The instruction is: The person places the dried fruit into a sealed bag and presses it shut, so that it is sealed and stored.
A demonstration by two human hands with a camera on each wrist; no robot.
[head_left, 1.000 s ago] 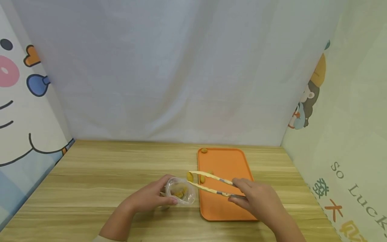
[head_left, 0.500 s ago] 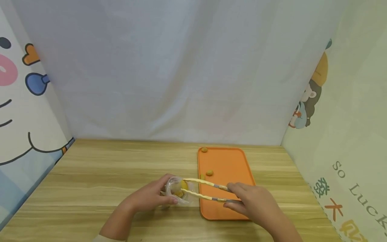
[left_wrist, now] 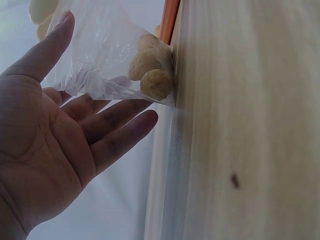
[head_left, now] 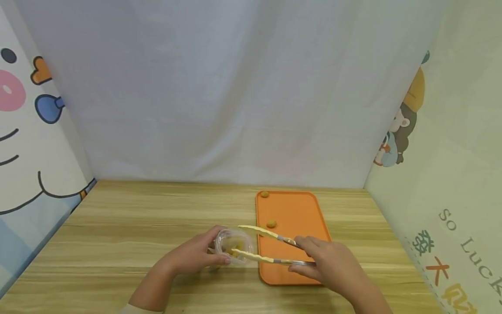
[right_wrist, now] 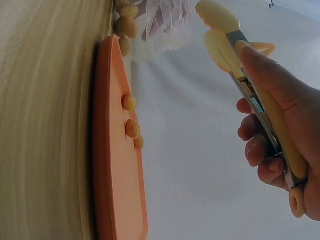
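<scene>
My left hand point(head_left: 196, 253) holds a clear plastic bag point(head_left: 235, 233) between thumb and fingers, its mouth spread wide. Several small round brown pieces, walnut-like point(left_wrist: 156, 84), lie at the bag's bottom. In my right hand point(head_left: 337, 264) is a pair of tongs point(right_wrist: 220, 47) with cream-coloured tips and metal arms. The tongs' arms stand apart over the bag mouth, with nothing pinched between them. To the right lies an orange tray point(head_left: 294, 218); one brown piece point(head_left: 265, 194) is at its far left corner. Another piece point(head_left: 271, 223) sits nearer, and a third is mostly hidden behind the tongs.
Tray and bag are on a wood-grain table point(head_left: 157, 209). A pale grey curtain point(head_left: 227, 96) hangs behind its far edge. Printed cloths point(head_left: 439, 174) stand along both sides.
The tongs moved left and down with a brown piece to the bag mouth, then spread and let it go into the bag. My left hand stayed still.
</scene>
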